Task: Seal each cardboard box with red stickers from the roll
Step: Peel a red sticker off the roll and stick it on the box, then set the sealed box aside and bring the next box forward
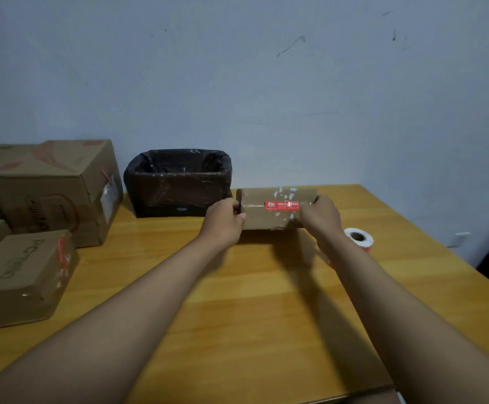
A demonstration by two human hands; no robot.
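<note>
Wooden table (266,316) against a scuffed pale wall (266,83). Bin with black liner (177,182) at the table's back edge. White wall socket (460,239) low right.

Worktop (266,301) honey-yellow wood grain. Held box (275,212) plain brown, red sticker (281,205) with white print, white torn patches. Bin liner (176,179) glossy black. Sticker roll (359,238) white, red edge. Wall (266,83) pale blue-grey, dark scuffs.
</note>
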